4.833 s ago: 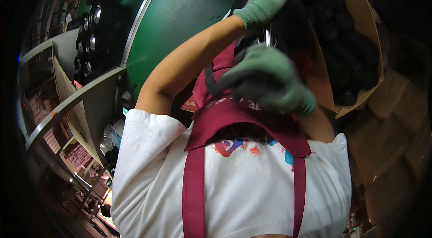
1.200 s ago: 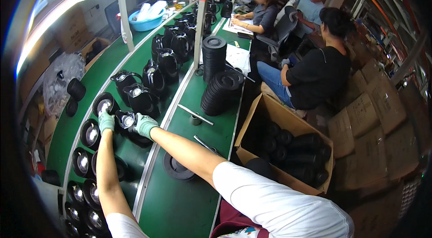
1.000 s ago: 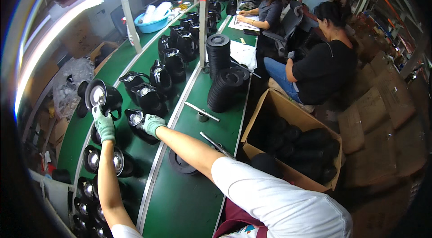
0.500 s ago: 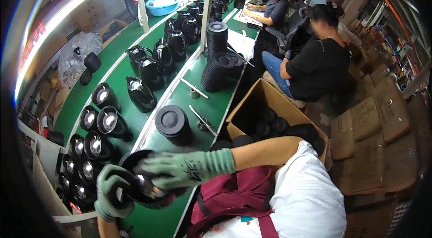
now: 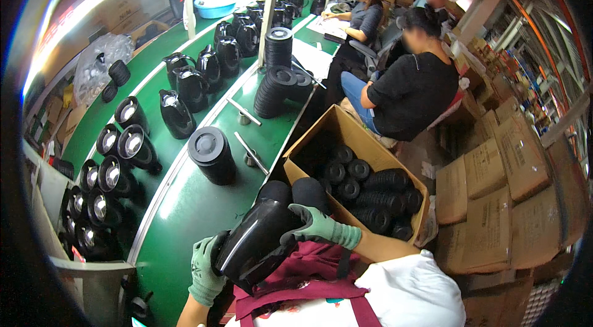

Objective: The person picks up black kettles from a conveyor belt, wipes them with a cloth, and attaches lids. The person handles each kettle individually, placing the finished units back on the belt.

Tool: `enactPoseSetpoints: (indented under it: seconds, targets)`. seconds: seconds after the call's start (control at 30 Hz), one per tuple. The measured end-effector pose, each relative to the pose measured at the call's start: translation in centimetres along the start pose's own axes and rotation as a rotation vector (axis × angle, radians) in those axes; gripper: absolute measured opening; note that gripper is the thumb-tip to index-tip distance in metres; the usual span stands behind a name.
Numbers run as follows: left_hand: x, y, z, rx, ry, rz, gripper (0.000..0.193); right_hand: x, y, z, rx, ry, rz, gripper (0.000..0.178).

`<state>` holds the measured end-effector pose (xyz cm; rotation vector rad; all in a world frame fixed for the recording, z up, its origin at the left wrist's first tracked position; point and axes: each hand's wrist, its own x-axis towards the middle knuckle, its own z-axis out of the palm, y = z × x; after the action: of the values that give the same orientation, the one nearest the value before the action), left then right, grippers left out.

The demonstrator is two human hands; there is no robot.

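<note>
A glossy black vacuum jug (image 5: 256, 237) lies tilted on its side in front of my apron, held between both gloved hands. My left hand (image 5: 207, 268) wraps round its lower left end. At the upper right end, my right hand (image 5: 318, 226) grips it with the thumb along the side. The jug's mouth is turned out of sight. Beyond it on the green bench stands a stack of round black discs (image 5: 210, 148). Several open-topped black jug bodies (image 5: 117, 178) with shiny silvery insides stand to the left.
Right of the bench, a cardboard box (image 5: 364, 135) holds many black discs. Finished-looking black jugs (image 5: 176, 114) line the bench, near two metal bars on stands (image 5: 250, 154). Co-workers (image 5: 404, 89) sit at the far right. Brown cartons (image 5: 488, 185) are stacked at the right.
The jug has tipped from mouth-up onto its side and come toward my body. My right hand has moved from its mouth to its right end. My view has shifted slightly.
</note>
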<state>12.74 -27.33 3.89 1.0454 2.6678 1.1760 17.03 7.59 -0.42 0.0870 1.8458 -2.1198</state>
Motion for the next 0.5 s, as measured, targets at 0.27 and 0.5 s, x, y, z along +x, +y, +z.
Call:
enactPoseSetpoints:
  seconds: [0.27, 0.5]
  targets:
    - [-2.3, 0.9, -0.7, -0.856, -0.062, -0.395, 0.067, -1.8, 0.9, -0.4, -0.163, -0.185, 0.018, 0.058]
    - [-6.3, -2.4, 1.6, -0.952, 0.084, -0.622, 0.049, -0.7, 0.2, 4.8, -0.245, -0.183, 0.086, 0.039]
